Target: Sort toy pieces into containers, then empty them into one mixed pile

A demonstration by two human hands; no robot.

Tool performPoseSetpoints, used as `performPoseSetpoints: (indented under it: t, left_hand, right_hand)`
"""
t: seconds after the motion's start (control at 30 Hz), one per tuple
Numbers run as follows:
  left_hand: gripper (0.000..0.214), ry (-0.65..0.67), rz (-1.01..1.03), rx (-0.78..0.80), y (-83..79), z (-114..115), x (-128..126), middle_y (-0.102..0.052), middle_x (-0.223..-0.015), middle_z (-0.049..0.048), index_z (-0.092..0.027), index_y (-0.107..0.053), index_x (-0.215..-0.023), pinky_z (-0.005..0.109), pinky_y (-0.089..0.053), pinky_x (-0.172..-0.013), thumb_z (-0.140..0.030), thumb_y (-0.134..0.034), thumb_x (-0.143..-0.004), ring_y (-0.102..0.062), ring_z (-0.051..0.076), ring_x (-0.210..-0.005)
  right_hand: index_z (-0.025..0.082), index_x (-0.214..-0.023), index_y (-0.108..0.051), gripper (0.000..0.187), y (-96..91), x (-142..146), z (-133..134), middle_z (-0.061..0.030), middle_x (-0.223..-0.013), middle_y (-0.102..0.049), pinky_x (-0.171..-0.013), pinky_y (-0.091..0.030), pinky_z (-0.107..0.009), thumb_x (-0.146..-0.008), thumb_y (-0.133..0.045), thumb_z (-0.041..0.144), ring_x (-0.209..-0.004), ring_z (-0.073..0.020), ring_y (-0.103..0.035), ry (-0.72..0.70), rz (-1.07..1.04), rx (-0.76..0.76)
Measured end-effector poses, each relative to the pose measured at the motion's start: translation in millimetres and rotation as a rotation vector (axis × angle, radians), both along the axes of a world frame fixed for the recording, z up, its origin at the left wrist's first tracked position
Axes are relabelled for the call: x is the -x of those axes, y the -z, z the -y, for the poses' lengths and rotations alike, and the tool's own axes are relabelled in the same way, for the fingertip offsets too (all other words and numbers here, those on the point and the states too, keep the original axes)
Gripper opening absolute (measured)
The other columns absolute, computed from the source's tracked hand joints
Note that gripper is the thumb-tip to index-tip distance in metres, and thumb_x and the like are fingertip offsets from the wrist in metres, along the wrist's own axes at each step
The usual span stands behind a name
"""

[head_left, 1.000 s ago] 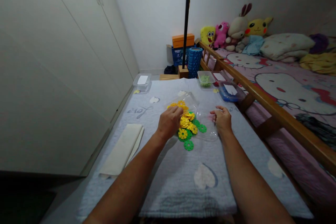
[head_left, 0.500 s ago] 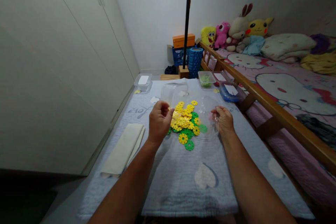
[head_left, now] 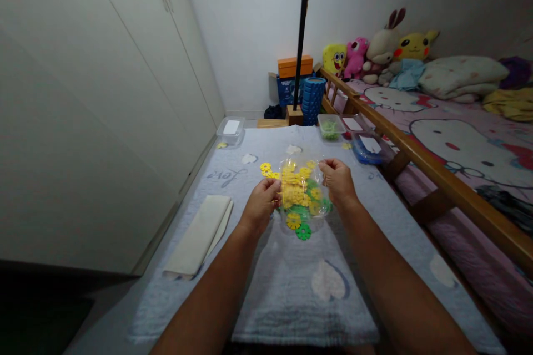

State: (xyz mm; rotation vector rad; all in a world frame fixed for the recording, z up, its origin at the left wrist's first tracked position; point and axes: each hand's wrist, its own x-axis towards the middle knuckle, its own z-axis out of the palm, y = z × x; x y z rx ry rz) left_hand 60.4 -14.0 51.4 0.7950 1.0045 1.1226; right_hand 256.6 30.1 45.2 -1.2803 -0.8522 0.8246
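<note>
Over the middle of the table my left hand point(head_left: 263, 205) pinches the left edge of a clear plastic container point(head_left: 296, 188). Opposite it, my right hand point(head_left: 338, 180) is closed on a clear lid point(head_left: 320, 177) at the right side. Container and lid overlap in my view; I cannot tell whether they are fastened. Through the plastic shows a pile of yellow and green notched discs on the cloth. A yellow disc point(head_left: 293, 221) and a green disc point(head_left: 303, 231) lie at the pile's near edge, and another yellow disc point(head_left: 265, 167) lies to its far left.
A folded cream cloth point(head_left: 200, 236) lies to the left. A lidded clear box point(head_left: 231, 128) stands at the far left corner. At the far right are boxes of green pieces point(head_left: 331, 128) and blue pieces point(head_left: 368, 148). A wooden bed rail point(head_left: 400, 136) runs along the right.
My hands have come closer together. The container and lid, apart before, now overlap above the pile. Yellow discs at the pile's left now show beyond my left hand.
</note>
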Motion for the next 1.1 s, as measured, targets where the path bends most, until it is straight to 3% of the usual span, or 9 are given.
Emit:
performPoseSetpoints:
  t: [0.27, 0.47, 0.6, 0.77, 0.9, 1.1]
  left_hand:
    - [0.044, -0.086, -0.072, -0.044, 14.6, 0.5, -3.2, -0.054, -0.069, -0.0065, -0.019, -0.057, -0.084, 0.017, -0.035, -0.051, -0.034, -0.086, -0.054, -0.048, 0.006, -0.055]
    - [0.039, -0.091, -0.074, -0.051, 18.0, -0.8, -3.9, -0.054, -0.065, -0.0063, -0.018, -0.057, -0.083, 0.018, -0.035, -0.053, -0.029, -0.083, -0.056, -0.049, 0.007, -0.055]
    - [0.037, -0.076, -0.076, -0.042, 18.7, -0.2, -3.2, -0.055, -0.066, -0.0054, -0.018, -0.058, -0.083, 0.018, -0.036, -0.054, -0.027, -0.082, -0.056, -0.050, 0.007, -0.056]
    - [0.032, -0.048, -0.039, -0.011, 14.8, 2.3, -3.8, -0.059, -0.071, -0.0026, -0.017, -0.060, -0.080, 0.018, -0.039, -0.054, -0.030, -0.081, -0.060, -0.052, 0.007, -0.058]
    - [0.038, -0.036, 0.029, 0.038, 10.3, 2.9, -4.9, -0.059, -0.073, -0.0016, -0.016, -0.063, -0.081, 0.018, -0.043, -0.056, -0.041, -0.083, -0.061, -0.054, 0.007, -0.061]
    - [0.044, -0.021, 0.079, 0.056, 8.7, 3.9, -4.2, -0.058, -0.073, -0.0013, -0.015, -0.064, -0.083, 0.018, -0.044, -0.057, -0.046, -0.085, -0.061, -0.054, 0.007, -0.061]
  right_hand:
    - [0.019, -0.071, -0.063, 0.016, 12.8, 7.8, 3.2, 0.0042, -0.064, -0.056, -0.056, -0.038, -0.023, -0.065, -0.067, 0.034, -0.060, -0.0122, -0.046, 0.037, 0.154, 0.017]
    - [0.019, -0.079, -0.066, 0.019, 5.9, 11.0, 7.2, 0.0034, -0.072, -0.062, -0.063, -0.042, -0.024, -0.063, -0.068, 0.029, -0.067, -0.0133, -0.053, -0.007, 0.162, 0.039]
    - [0.020, -0.087, -0.069, 0.028, 0.1, 11.3, 6.0, 0.0025, -0.078, -0.067, -0.065, -0.047, -0.023, -0.059, -0.068, 0.026, -0.071, -0.0134, -0.059, -0.105, -0.004, 0.073]
    - [0.020, -0.077, -0.069, 0.025, -4.7, 6.3, 5.8, 0.0014, -0.077, -0.070, -0.058, -0.052, -0.021, -0.053, -0.066, 0.016, -0.067, -0.0128, -0.061, -0.177, -0.315, 0.165]
    - [0.019, -0.075, -0.070, 0.024, -7.9, 3.3, 8.3, 0.0011, -0.079, -0.072, -0.053, -0.052, -0.019, -0.053, -0.065, 0.010, -0.066, -0.0115, -0.062, -0.105, -0.379, 0.198]
    - [0.019, -0.078, -0.069, 0.025, -11.6, -4.0, 8.7, -0.0005, -0.082, -0.072, -0.055, -0.057, -0.022, -0.058, -0.063, 0.007, -0.068, -0.0125, -0.064, -0.146, -0.436, 0.212]
